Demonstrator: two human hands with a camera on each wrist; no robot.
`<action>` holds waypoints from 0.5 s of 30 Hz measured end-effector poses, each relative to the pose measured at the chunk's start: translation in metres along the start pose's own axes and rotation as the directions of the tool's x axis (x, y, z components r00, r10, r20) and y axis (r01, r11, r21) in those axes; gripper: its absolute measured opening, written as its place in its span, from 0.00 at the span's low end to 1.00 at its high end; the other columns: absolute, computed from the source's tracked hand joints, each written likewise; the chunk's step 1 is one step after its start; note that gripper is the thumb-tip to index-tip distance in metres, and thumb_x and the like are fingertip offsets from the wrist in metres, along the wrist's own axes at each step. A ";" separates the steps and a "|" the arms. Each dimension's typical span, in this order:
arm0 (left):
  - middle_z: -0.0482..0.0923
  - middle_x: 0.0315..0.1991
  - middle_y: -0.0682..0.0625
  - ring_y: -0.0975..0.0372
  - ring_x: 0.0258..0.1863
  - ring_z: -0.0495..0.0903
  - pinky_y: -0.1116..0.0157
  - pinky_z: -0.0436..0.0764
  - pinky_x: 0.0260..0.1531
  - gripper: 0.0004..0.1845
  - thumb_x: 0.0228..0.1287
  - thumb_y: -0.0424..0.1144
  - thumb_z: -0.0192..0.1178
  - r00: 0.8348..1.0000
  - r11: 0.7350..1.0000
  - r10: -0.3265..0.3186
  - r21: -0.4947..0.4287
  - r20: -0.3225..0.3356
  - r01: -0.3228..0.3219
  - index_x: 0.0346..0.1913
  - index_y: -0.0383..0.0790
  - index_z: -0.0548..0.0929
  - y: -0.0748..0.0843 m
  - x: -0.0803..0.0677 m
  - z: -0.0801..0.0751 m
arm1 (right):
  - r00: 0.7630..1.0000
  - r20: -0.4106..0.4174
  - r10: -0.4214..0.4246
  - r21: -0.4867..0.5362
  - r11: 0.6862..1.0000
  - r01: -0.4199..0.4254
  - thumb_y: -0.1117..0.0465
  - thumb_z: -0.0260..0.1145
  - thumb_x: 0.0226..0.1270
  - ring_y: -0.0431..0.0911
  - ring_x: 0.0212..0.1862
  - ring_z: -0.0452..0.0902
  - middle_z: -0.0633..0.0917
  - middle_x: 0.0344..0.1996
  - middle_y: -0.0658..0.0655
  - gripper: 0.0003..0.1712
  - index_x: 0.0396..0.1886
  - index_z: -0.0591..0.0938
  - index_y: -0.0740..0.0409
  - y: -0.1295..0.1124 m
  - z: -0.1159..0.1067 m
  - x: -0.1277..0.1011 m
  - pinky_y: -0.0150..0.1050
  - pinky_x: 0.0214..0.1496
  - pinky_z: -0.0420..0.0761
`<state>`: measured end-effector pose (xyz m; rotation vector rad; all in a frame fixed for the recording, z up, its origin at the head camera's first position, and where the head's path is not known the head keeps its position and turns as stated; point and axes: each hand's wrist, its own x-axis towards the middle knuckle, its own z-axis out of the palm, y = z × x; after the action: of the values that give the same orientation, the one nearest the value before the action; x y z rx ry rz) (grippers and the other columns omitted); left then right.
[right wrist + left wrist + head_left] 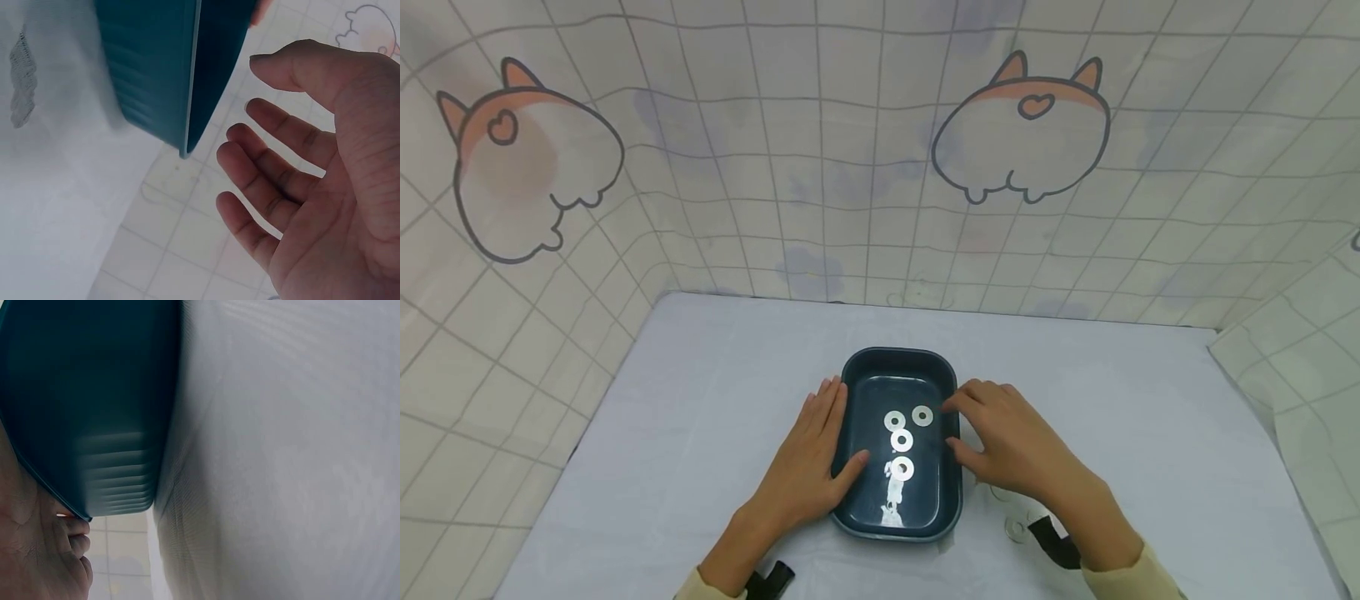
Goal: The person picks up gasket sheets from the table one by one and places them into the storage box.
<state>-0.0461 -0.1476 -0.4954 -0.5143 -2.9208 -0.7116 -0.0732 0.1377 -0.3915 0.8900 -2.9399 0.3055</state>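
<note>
A dark teal rectangular tray (925, 510) stands on the white-covered table, with several flat white rings (902, 440) lying loose on its floor. Along its left side rests my left hand (805, 471), fingers straight on the rim and thumb reaching over the inside. The left wrist view shows that hand's fingers (59, 550) by the rim. Over the right rim hovers my right hand (1011, 442), with thumb and index finger apart and loosely bent. In the right wrist view its palm (331, 244) faces up to the tray with nothing in it.
Faint clear rings (1016, 529) lie on the table right of the tray, near the right wrist. Black straps (1056, 546) circle both wrists. A white gridded curtain with cartoon animals (1022, 137) encloses the table (715, 375) at the back and sides.
</note>
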 end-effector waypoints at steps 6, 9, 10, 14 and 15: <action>0.38 0.89 0.49 0.55 0.89 0.42 0.49 0.52 0.88 0.51 0.76 0.62 0.55 1.000 1.000 -0.003 -0.003 0.011 0.003 0.87 0.39 0.45 0.000 0.000 -0.002 | 0.999 -0.014 0.049 0.008 0.999 -0.049 0.55 0.80 0.61 0.48 0.53 0.85 0.89 0.49 0.51 0.20 0.52 0.88 0.53 0.005 0.001 -0.010 0.51 0.63 0.87; 0.39 0.89 0.48 0.54 0.89 0.44 0.49 0.53 0.88 0.50 0.76 0.61 0.56 1.000 1.000 0.000 -0.001 0.002 0.000 0.87 0.38 0.46 0.000 0.000 -0.001 | 0.997 -0.011 0.082 0.024 0.996 -0.082 0.56 0.80 0.61 0.48 0.53 0.85 0.89 0.49 0.52 0.20 0.53 0.88 0.52 0.007 0.002 -0.014 0.51 0.62 0.88; 0.39 0.89 0.48 0.54 0.89 0.44 0.50 0.52 0.88 0.50 0.76 0.61 0.55 1.000 1.000 -0.001 -0.001 0.003 0.001 0.87 0.38 0.46 0.000 0.000 -0.001 | 0.996 -0.012 0.091 0.028 0.996 -0.090 0.56 0.79 0.61 0.49 0.53 0.85 0.89 0.49 0.52 0.20 0.53 0.88 0.52 0.008 0.003 -0.015 0.51 0.62 0.88; 0.37 0.90 0.50 0.56 0.89 0.41 0.58 0.43 0.90 0.50 0.76 0.62 0.54 1.000 1.000 -0.013 -0.004 0.019 0.014 0.87 0.40 0.45 0.000 -0.001 -0.001 | 0.992 -0.007 0.128 0.035 0.991 -0.128 0.56 0.79 0.62 0.49 0.53 0.85 0.89 0.50 0.52 0.19 0.52 0.88 0.52 0.012 0.006 -0.022 0.52 0.61 0.89; 0.36 0.89 0.51 0.56 0.89 0.41 0.59 0.41 0.90 0.50 0.76 0.62 0.54 1.000 1.000 -0.016 -0.006 0.024 0.016 0.87 0.40 0.44 0.000 -0.001 -0.001 | 0.991 -0.005 0.137 0.035 0.990 -0.136 0.56 0.78 0.62 0.49 0.52 0.85 0.89 0.50 0.52 0.19 0.52 0.88 0.52 0.013 0.007 -0.024 0.52 0.60 0.89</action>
<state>-0.0454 -0.1479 -0.4948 -0.5033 -2.9489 -0.7213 -0.0603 0.1601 -0.4038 0.6903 -3.0029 0.3673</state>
